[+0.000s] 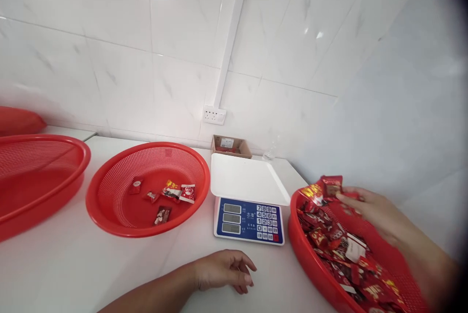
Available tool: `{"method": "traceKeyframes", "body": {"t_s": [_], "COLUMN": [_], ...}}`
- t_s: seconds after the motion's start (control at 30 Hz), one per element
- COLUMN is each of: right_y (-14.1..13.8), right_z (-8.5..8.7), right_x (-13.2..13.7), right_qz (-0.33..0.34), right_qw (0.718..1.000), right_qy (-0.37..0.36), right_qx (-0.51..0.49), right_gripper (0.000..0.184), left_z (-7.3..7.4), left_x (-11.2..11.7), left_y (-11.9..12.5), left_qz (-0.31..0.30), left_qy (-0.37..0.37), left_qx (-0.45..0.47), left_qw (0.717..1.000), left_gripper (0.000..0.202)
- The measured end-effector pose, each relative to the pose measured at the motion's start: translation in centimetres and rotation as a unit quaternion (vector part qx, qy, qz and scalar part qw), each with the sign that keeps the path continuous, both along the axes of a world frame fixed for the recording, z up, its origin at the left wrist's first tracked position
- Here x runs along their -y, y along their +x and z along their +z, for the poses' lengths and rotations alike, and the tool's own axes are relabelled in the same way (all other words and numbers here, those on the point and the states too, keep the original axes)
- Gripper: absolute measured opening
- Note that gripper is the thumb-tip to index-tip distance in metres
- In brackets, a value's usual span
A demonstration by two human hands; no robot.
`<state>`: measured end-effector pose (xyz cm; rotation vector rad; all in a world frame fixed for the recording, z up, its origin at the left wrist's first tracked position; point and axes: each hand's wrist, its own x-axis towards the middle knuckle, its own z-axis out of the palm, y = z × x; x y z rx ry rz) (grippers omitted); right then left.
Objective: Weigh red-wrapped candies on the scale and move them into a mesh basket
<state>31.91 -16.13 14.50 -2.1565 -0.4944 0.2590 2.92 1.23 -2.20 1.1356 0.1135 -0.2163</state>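
"Two hands are seen in the head view; how are they held?"

"By the right hand, a packet is pinched between thumb and fingers, over the far end of the basket. The left hand's fingers are loosely curled, nothing gripped, near the scale."

"How will the packet handle?"

"It is judged light, its wrapper slippery; one end is best held."

"And room?"

"The basket's raised rim must be cleared; open air is offered above the scale."
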Motion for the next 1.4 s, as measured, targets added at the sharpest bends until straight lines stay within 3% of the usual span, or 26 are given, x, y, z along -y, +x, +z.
{"method": "traceKeyframes", "body": {"t_s": [0.13, 0.27, 0.43, 0.73, 0.83, 0.97, 1.23, 1.4], "right_y": [-2.9, -3.5, -3.2, -3.3, -3.4, -4.2, -6.9, -8.5], "right_z": [-0.1, -2.7, -5.1, -5.2, -5.2, -5.6, -9.1, -9.4], "right_x": [-6.5, -10.4, -11.4, -12.2, -12.4, -13.2, -18.6, -21.1], "right_qz": [0.054, 0.074, 0.115, 0.176, 0.195, 0.206, 0.228, 0.265], "right_qw": [0.993, 0.993, 0.987, 0.981, 0.979, 0.974, 0.948, 0.927], "right_qy": [0.049, 0.014, -0.049, -0.05, -0.04, -0.087, -0.146, -0.164], "right_qx": [-0.096, -0.089, -0.098, -0.067, -0.046, 0.031, 0.164, 0.21], "right_gripper": [0.021, 0.01, 0.005, 0.048, 0.054, 0.059, 0.069, 0.063], "left_z": [0.0, -0.1, 0.0, 0.9, 1.0, 0.7, -0.1, -0.3], "left_x": [0.0, 0.0, 0.0, -0.1, 0.0, 0.0, -0.1, 0.0], "left_y": [0.0, 0.0, 0.1, 0.0, -0.1, 0.0, 0.1, 0.1], "left_qz": [0.005, 0.013, 0.015, 0.014, 0.016, 0.017, 0.011, 0.021], "left_qy": [-0.007, -0.012, -0.003, 0.008, 0.007, 0.008, 0.007, 0.002], "left_qx": [0.0, -0.006, -0.015, -0.03, -0.03, -0.015, -0.009, 0.002], "left_qw": [1.0, 1.0, 1.0, 0.999, 0.999, 1.0, 1.0, 1.0], "left_gripper": [0.057, 0.062, 0.066, 0.068, 0.067, 0.065, 0.065, 0.062]}}
